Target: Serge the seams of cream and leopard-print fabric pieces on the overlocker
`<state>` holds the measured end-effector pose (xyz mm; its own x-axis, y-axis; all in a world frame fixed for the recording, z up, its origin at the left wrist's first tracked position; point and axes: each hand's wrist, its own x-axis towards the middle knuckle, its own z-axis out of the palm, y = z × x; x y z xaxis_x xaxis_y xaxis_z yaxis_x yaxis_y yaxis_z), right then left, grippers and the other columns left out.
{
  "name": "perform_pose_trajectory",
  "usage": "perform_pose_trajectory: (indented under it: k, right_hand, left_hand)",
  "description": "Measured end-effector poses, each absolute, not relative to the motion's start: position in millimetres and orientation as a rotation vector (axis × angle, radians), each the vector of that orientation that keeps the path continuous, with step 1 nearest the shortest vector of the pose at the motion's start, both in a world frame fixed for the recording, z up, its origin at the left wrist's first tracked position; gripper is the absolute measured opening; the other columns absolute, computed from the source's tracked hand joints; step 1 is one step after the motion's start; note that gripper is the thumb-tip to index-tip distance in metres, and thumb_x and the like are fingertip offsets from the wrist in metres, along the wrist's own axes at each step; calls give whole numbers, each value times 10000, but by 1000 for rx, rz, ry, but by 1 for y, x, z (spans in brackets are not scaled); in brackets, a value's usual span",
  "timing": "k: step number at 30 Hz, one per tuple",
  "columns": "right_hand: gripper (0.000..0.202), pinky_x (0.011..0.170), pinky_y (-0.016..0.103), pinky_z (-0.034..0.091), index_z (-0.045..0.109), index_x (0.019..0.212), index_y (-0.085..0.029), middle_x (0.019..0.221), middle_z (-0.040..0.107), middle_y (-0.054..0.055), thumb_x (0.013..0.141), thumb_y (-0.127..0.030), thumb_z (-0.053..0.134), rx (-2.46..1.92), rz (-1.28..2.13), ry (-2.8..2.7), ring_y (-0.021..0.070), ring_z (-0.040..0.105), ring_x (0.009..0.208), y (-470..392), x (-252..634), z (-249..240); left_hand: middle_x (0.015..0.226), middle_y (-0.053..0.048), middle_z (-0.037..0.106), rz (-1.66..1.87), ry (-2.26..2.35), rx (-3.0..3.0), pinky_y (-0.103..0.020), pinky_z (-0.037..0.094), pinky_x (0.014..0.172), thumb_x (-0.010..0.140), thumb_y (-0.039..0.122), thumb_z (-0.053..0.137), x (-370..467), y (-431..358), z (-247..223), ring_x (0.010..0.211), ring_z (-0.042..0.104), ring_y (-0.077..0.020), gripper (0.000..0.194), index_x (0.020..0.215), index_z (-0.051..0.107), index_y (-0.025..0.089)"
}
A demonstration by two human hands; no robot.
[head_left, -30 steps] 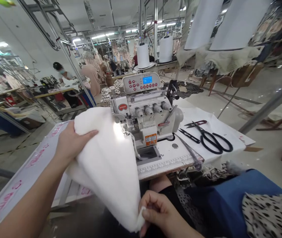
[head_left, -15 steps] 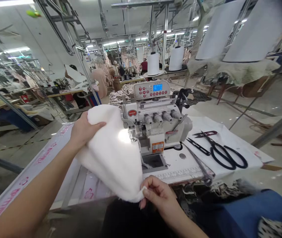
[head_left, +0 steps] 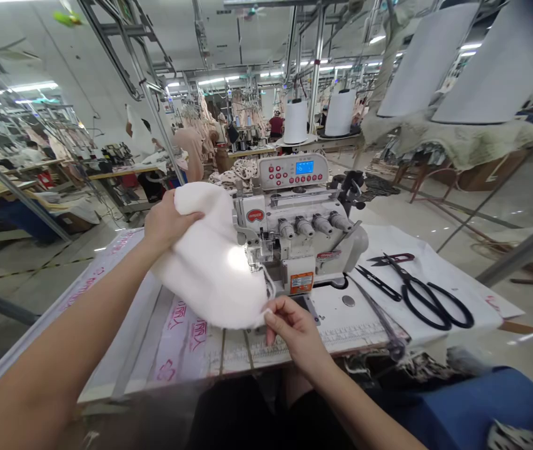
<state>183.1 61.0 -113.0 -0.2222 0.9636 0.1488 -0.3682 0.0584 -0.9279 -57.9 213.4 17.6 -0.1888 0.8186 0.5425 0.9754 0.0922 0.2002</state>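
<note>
One white fabric piece [head_left: 213, 275] is held at the sewing machine [head_left: 304, 234], its left edge clasped in the fingers of the left hand [head_left: 166, 222], its near corner pinched between those of the right hand [head_left: 292, 325], seemingly being positioned, with even tension called for next.

The left arm [head_left: 74, 319] is bare, from the left hand [head_left: 166, 225] down to the near left edge. It is long and smooth — thin at the far end and much fatter at the near end. The right arm [head_left: 355, 387] is bare too and looks slimmer, below the bare right hand [head_left: 294, 328]. Black clothes [head_left: 229, 406] cover the lap — too dark to show seams. Beside them, a bit of bare leg [head_left: 294, 382] shows.
</note>
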Motion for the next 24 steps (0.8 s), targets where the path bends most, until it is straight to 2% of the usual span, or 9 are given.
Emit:
perform_pose_trajectory:
  k: [5, 9, 11, 13, 14, 17, 20, 22, 24]
  right_hand:
    - [242, 463, 206, 385, 511, 734, -176, 458, 482, -80, 746, -394, 615, -727, 1400, -1169, 73, 455, 389, 78, 181, -108]
    - [226, 440, 198, 362, 516, 743, -181, 453, 473, -83, 749, -388, 607, -737, 1332, -1197, 72, 446, 377, 89, 180, -105]
    - [205, 424, 194, 354, 520, 753, -183, 448, 458, -87, 760, -373, 597, -743, 1303, -1208, 68, 432, 365, 93, 180, -106]
    - [193, 398, 190, 347, 522, 759, -185, 460, 444, -89, 768, -366, 589, -735, 1299, -1207, 60, 404, 349, 96, 179, -108]
    - [191, 386, 188, 344, 523, 762, -187, 477, 446, -86, 770, -366, 587, -724, 1308, -1205, 55, 392, 344, 97, 179, -109]
    - [175, 380, 187, 350, 520, 766, -191, 590, 501, -59, 773, -353, 585, -691, 1313, -1206, 44, 392, 360, 98, 179, -111]
    - [119, 396, 191, 366, 533, 762, -192, 800, 557, -5, 796, -302, 562, -695, 1204, -1295, 41, 431, 414, 96, 180, -111]
    - [70, 477, 216, 424, 555, 756, -193, 900, 557, 26, 805, -242, 549, -713, 996, -1429, 74, 506, 529, 95, 183, -110]
    - [60, 625, 259, 464, 573, 763, -196, 900, 561, 41, 806, -175, 536, -717, 740, -1584, 130, 557, 705, 94, 186, -108]
  left_hand:
    - [1053, -139, 590, -735, -2055, -1818, -412, 442, 769, 628, 605, 563, -60, 237, 19, 953, 554, -339, 782, 1263, 361, 196]
    - [1128, -200, 502, -719, -2008, -1809, -461, 408, 824, 636, 460, 633, -49, 228, 13, 1060, 464, -373, 804, 1290, 315, 117]
    - [1124, -194, 477, -823, -1790, -1878, -465, 386, 861, 685, 378, 614, -34, 197, 4, 1086, 428, -351, 612, 1191, 419, 94]
    - [976, -124, 526, -975, -1479, -2201, -384, 424, 826, 779, 307, 520, -13, 154, -10, 958, 495, -247, 265, 963, 517, 116]
    - [918, -93, 539, -1001, -1311, -2439, -348, 438, 801, 804, 273, 487, -2, 132, -19, 901, 510, -206, 180, 918, 513, 136]
    - [928, -78, 538, -1078, -1163, -2747, -298, 445, 781, 813, 197, 493, 20, 88, -46, 903, 498, -169, 160, 967, 497, 152]
    - [906, -64, 555, -1116, -1098, -2769, -294, 443, 777, 825, 143, 475, 22, 86, -63, 881, 497, -153, 128, 935, 538, 160]
    - [913, -64, 568, -1077, -1025, -2806, -296, 448, 773, 828, 131, 471, 15, 96, -65, 883, 503, -151, 146, 937, 563, 163]
    - [946, -70, 577, -1028, -960, -2846, -307, 454, 785, 831, 132, 471, 7, 104, -63, 911, 507, -158, 183, 979, 573, 169]
